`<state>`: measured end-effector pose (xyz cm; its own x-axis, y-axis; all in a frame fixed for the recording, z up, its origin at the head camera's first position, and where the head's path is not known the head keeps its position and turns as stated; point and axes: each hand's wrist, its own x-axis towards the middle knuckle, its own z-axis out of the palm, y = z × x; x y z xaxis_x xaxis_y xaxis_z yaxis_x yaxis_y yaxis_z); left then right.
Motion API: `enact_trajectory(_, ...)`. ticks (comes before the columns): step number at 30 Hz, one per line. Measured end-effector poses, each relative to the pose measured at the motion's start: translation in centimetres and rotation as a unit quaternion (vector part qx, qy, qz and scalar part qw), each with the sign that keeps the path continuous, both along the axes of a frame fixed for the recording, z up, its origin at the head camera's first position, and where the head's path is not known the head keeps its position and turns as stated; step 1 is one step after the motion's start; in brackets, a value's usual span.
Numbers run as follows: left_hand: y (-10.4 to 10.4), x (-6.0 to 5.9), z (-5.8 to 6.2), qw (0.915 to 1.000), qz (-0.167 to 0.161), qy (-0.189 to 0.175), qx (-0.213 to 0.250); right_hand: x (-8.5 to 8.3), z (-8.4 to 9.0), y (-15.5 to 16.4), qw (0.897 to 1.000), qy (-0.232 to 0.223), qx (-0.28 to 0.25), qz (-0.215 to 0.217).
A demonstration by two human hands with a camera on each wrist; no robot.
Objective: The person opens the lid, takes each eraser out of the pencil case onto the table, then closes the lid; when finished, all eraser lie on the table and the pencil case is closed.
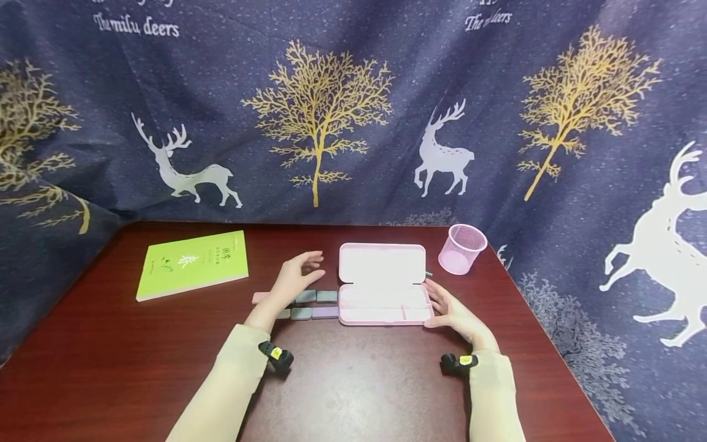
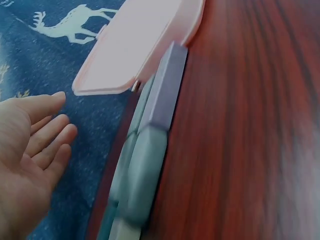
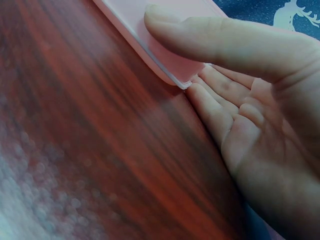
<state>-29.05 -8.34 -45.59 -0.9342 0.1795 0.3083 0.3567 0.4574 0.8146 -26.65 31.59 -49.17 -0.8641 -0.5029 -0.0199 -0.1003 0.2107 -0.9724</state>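
A pink pencil case [image 1: 382,282] lies open on the dark red table, its lid [image 2: 137,45] flat toward the back. To its left lie several small erasers [image 1: 315,304] in two rows, grey-green and lilac [image 2: 165,90]. My left hand [image 1: 295,276] hovers over the erasers with fingers spread and relaxed, holding nothing [image 2: 30,150]. My right hand [image 1: 450,310] rests at the case's right end, straight fingers against its side and the thumb [image 3: 210,35] lying on its front corner [image 3: 172,67].
A green booklet [image 1: 193,264] lies at the back left of the table [image 1: 353,380]. A pink mesh cup [image 1: 463,247] stands at the back right, near the case. A dark blue cloth with deer and trees [image 1: 331,110] hangs behind.
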Motion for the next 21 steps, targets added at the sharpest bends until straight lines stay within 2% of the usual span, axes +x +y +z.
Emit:
enact_trajectory(2,0.7,-0.4,0.0,0.9999,-0.004,-0.003,0.009,0.0,0.0,0.0,1.0,-0.003,0.0,-0.002)
enact_trajectory(11,3.2,-2.1,0.3,0.9998,-0.015,-0.003,-0.014,-0.2,-0.2,-0.1,1.0,-0.015,-0.014,-0.001)
enact_trajectory(21,4.5,-2.8,0.1,0.9993,-0.023,-0.027,-0.011,-0.1,-0.1,0.0,1.0,-0.017,-0.012,-0.002)
